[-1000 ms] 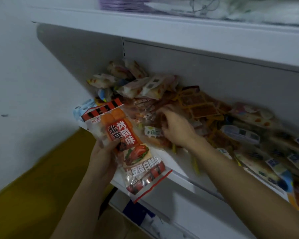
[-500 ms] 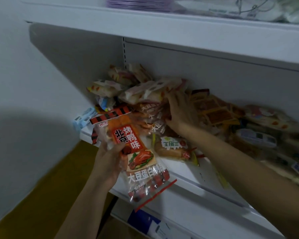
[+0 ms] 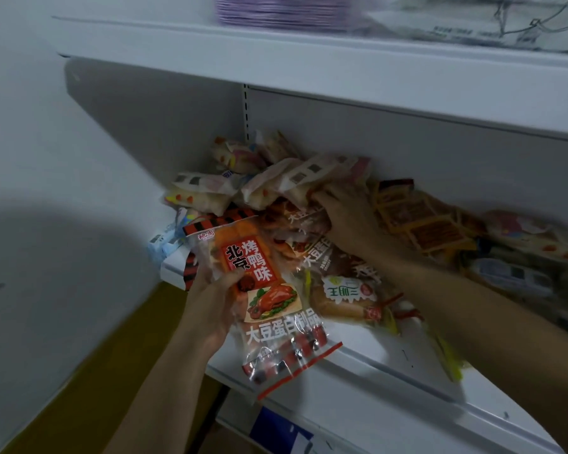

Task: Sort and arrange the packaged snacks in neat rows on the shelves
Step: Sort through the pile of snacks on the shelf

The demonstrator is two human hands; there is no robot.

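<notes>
A: Far left, the left hand (image 3: 210, 303) has its fingers clamped on the orange roast-duck packet (image 3: 263, 290), held just in front of the shelf (image 3: 391, 362) edge; a second striped packet seems tucked behind it, though I cannot tell for certain.

B: Moving right, the snack pile (image 3: 309, 198) sits heaped at the shelf's left end against the back panel (image 3: 407, 142); no rows there yet.

A: And the right hand (image 3: 345, 217) is buried in that heap, fingers curled among the pale wrappers; whether it has pinched one packet I cannot tell.

B: To do this step well, I'd say draw out matching packets one at a time from the top; a pull from underneath could tip the heap off the edge.

A: Agreed; gather like with like in the left hand, then stand them face-out.

B: Labels now; the held packet reads 北京烤鸭味 on red, with a roast duck picture and 大豆蛋白制品 below.

A: Right of it, the sandwich bun packet (image 3: 345, 296) lies upside down; its badge reads 三明王 or close to it, I judge.

B: Further right, the brown square sachets (image 3: 430, 224) are too blurred to read.
</notes>
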